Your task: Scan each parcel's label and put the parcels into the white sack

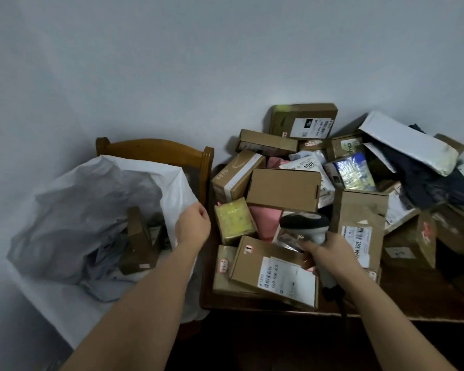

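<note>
The white sack (73, 199) stands open on a wooden chair at the left, with a brown box (138, 239) and grey bags inside. My left hand (193, 223) is at the sack's right rim, fingers curled; whether it grips the rim is unclear. My right hand (330, 250) grips a grey and black handheld scanner (306, 224) over the parcel pile. Just below the scanner lies a brown box with a white label (275, 277), facing up. A yellow wrapped parcel (233, 223) sits between my hands.
Several cardboard boxes and mailer bags are heaped on the dark wooden table (413, 295) against the wall. A plain brown box (283, 188) tops the middle of the heap. The chair back (156, 151) rises behind the sack. The scanner's cable hangs over the table's front edge.
</note>
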